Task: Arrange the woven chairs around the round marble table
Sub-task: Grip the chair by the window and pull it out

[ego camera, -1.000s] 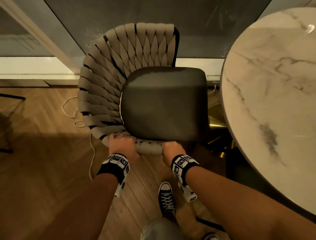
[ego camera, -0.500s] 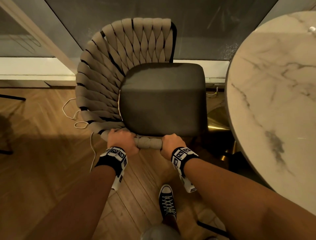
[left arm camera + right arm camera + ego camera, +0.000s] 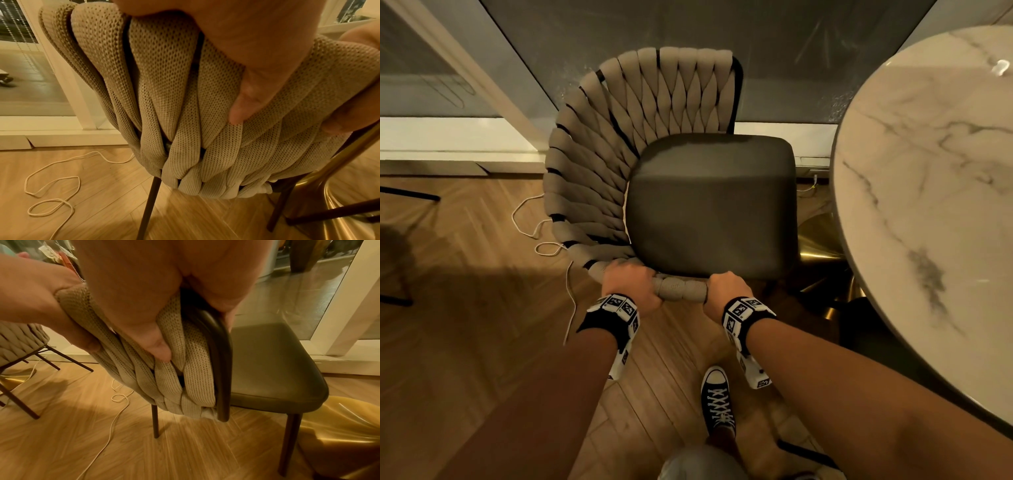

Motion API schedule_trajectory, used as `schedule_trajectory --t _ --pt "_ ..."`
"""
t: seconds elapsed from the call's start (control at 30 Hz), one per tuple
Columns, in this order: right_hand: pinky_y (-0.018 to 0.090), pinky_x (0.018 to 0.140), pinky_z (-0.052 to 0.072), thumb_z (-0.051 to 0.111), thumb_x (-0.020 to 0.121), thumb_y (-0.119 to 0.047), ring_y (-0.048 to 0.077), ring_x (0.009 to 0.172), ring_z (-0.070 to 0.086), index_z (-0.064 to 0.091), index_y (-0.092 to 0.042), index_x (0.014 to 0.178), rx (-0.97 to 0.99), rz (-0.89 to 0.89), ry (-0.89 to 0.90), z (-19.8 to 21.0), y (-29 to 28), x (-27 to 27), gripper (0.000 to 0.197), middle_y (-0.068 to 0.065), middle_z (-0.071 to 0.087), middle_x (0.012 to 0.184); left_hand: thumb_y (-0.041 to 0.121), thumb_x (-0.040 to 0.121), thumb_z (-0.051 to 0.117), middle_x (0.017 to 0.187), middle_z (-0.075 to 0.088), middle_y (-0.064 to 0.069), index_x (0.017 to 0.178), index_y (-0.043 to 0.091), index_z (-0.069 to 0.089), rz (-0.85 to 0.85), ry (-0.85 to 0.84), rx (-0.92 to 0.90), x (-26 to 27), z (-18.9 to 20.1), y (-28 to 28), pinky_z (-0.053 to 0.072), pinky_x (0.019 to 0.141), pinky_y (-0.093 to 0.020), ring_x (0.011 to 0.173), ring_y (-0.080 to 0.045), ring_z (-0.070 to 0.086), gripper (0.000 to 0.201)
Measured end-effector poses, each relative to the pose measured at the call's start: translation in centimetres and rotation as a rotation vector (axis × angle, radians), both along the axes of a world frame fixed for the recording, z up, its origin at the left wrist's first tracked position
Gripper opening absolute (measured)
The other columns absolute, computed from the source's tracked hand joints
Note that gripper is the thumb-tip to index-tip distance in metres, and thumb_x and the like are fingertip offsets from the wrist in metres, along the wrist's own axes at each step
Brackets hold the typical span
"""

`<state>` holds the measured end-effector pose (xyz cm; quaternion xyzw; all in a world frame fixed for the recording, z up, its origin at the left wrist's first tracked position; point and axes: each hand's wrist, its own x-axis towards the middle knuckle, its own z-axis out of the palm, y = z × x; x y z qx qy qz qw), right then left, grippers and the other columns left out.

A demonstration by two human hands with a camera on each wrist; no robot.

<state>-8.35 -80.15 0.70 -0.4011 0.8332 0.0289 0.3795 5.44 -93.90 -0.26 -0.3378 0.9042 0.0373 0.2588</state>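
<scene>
A woven chair (image 3: 599,164) with beige woven straps and a dark seat (image 3: 712,205) stands just left of the round marble table (image 3: 928,192). Both my hands grip the near end of its woven backrest rim. My left hand (image 3: 631,282) curls over the straps, and its thumb (image 3: 244,104) presses on the weave (image 3: 164,81). My right hand (image 3: 724,289) holds the rim end by the dark frame (image 3: 222,369), with its thumb (image 3: 158,347) on the straps. The seat's open side faces the table.
A white cord (image 3: 541,236) loops over the wooden floor left of the chair. Behind it runs a glass door (image 3: 688,27) with a white frame. The table's gold base (image 3: 822,240) sits under the top. A second woven chair (image 3: 22,339) stands left. My shoe (image 3: 717,401) is below.
The chair and my two hands have moved slightly forward, away from me. The grip of both hands on the backrest rim is unchanged.
</scene>
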Motion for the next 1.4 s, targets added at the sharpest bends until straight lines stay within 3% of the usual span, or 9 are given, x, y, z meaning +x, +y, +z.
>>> schedule_trajectory --t 0.27,0.47,0.6,0.73,1.0,1.17,1.4 --pt "0.035 0.071 0.052 0.058 0.092 -0.017 0.027 0.092 0.067 0.066 -0.015 0.100 0.003 -0.026 0.004 0.2 1.6 0.9 0.012 0.008 0.069 0.105 0.054 0.063 0.058 0.096 0.071 0.007 0.096 0.033 0.072 0.009 -0.024 0.014 0.8 0.0 1.7 0.047 0.093 -0.035 0.094 -0.018 0.065 0.042" --pt "0.039 0.078 0.056 0.059 0.090 -0.016 0.028 0.096 0.067 0.066 -0.014 0.102 0.022 -0.043 -0.011 -0.1 2.0 1.3 0.014 0.010 0.068 0.108 0.054 0.063 0.057 0.087 0.070 0.008 0.084 0.031 0.069 0.020 -0.047 0.041 1.2 -0.2 2.1 0.046 0.088 -0.034 0.087 -0.017 0.064 0.033" --pt "0.038 0.075 0.055 0.059 0.090 -0.016 0.027 0.094 0.068 0.067 -0.014 0.101 0.017 -0.043 0.000 -0.4 1.9 1.4 0.014 0.009 0.070 0.106 0.057 0.064 0.057 0.085 0.070 0.010 0.081 0.032 0.068 0.012 -0.045 0.049 1.4 -0.3 1.9 0.045 0.087 -0.034 0.085 -0.016 0.064 0.032" --pt "0.039 0.075 0.057 0.056 0.091 -0.016 0.028 0.096 0.067 0.066 -0.014 0.099 0.043 0.005 0.011 -0.7 1.4 1.5 0.013 0.010 0.069 0.108 0.060 0.067 0.057 0.090 0.070 0.012 0.089 0.034 0.070 -0.026 -0.033 0.024 1.7 -0.3 1.4 0.041 0.086 -0.034 0.092 -0.015 0.064 0.035" --pt "0.034 0.063 0.047 0.057 0.091 -0.017 0.029 0.092 0.068 0.068 -0.015 0.091 0.024 0.014 0.004 -1.3 1.0 1.7 0.011 0.008 0.070 0.103 0.059 0.072 0.056 0.108 0.071 0.009 0.111 0.038 0.068 -0.014 -0.117 0.039 1.4 0.0 0.9 0.039 0.099 -0.038 0.107 -0.017 0.064 0.047" --pt "0.037 0.071 0.051 0.057 0.092 -0.020 0.029 0.095 0.068 0.069 -0.015 0.095 0.003 0.063 0.034 -0.7 1.4 1.6 0.013 0.008 0.071 0.105 0.060 0.071 0.056 0.105 0.072 0.009 0.108 0.036 0.068 0.022 -0.124 0.056 1.5 -0.1 1.3 0.037 0.103 -0.040 0.105 -0.017 0.065 0.046" --pt "0.035 0.067 0.046 0.054 0.094 -0.016 0.029 0.096 0.068 0.069 -0.013 0.098 0.006 0.068 0.021 -0.6 2.5 2.2 0.015 0.010 0.070 0.107 0.059 0.071 0.057 0.105 0.072 0.010 0.108 0.036 0.068 0.027 -0.118 0.071 2.3 -0.3 2.4 0.035 0.104 -0.042 0.105 -0.018 0.064 0.044"
